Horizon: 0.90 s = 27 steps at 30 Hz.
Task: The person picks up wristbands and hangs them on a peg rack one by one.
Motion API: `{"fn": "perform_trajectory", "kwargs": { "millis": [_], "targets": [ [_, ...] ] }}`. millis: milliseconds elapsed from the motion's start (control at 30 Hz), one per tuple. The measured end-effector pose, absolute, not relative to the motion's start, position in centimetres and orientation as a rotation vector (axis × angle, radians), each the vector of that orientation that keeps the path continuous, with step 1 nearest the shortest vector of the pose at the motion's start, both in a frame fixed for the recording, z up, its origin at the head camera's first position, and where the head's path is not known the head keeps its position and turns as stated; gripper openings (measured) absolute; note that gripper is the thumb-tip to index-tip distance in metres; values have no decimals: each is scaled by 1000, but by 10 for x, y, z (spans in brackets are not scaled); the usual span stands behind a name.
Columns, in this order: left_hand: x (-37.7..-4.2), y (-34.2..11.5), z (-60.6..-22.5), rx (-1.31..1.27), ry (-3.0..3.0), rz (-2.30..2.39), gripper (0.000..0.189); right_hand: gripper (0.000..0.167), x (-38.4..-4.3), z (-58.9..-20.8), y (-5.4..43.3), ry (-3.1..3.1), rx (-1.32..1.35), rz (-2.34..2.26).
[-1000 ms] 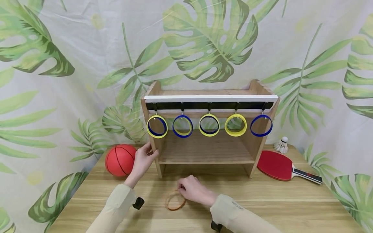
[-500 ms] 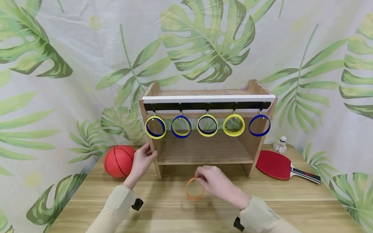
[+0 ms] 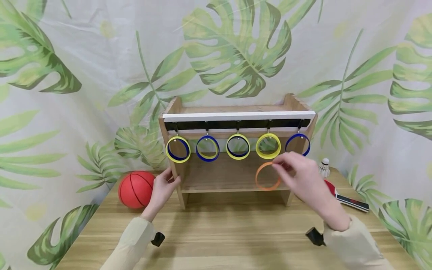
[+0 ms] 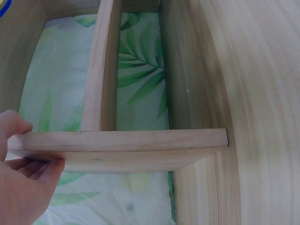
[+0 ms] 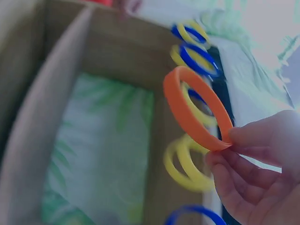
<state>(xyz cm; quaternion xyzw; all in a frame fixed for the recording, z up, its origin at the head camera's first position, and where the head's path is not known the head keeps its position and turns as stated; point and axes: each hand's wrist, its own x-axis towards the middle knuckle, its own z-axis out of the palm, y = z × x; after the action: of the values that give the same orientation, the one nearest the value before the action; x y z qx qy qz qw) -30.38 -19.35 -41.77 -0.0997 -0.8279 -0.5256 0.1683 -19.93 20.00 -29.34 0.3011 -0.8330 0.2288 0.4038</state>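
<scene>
My right hand (image 3: 305,180) pinches an orange wristband (image 5: 183,112) between thumb and fingertips, holding it up in front of the small wooden shelf (image 3: 233,176). In the right wrist view the band hangs off the fingertips, with blue and yellow bands behind it. Above it in the head view, yellow bands (image 3: 258,153) and blue bands (image 3: 198,155) hang from hooks on a black strip (image 3: 222,125). The right-end blue band (image 3: 287,144) is partly hidden by my right hand. My left hand (image 4: 28,192) grips the front edge of the shelf's left side panel (image 4: 140,140), thumb opposite the fingers.
A red basketball (image 3: 136,189) sits left of the shelf, beside my left hand. On the right, a table tennis bat (image 3: 352,202) lies partly behind my right hand, and a shuttlecock (image 3: 324,168) stands behind it. Leaf-patterned cloth (image 3: 84,123) hangs behind the wooden table (image 3: 216,232).
My right hand has lifted the orange wristband from low over the table and carried it up and right, to just below the hanging bands. My left hand keeps its grip on the shelf.
</scene>
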Motion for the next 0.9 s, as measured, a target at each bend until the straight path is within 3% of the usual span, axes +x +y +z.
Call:
{"fn": "perform_trajectory", "kwargs": {
  "millis": [400, 900],
  "targets": [
    [-303, -194, -419, -304, -2341, -1508, 32, 10, -214, -248, 252, -2066, 516, 565],
    [-303, -194, -418, -309, -2334, -1510, 32, 3, -234, -244, 267, -2211, 448, 563]
  ]
}}
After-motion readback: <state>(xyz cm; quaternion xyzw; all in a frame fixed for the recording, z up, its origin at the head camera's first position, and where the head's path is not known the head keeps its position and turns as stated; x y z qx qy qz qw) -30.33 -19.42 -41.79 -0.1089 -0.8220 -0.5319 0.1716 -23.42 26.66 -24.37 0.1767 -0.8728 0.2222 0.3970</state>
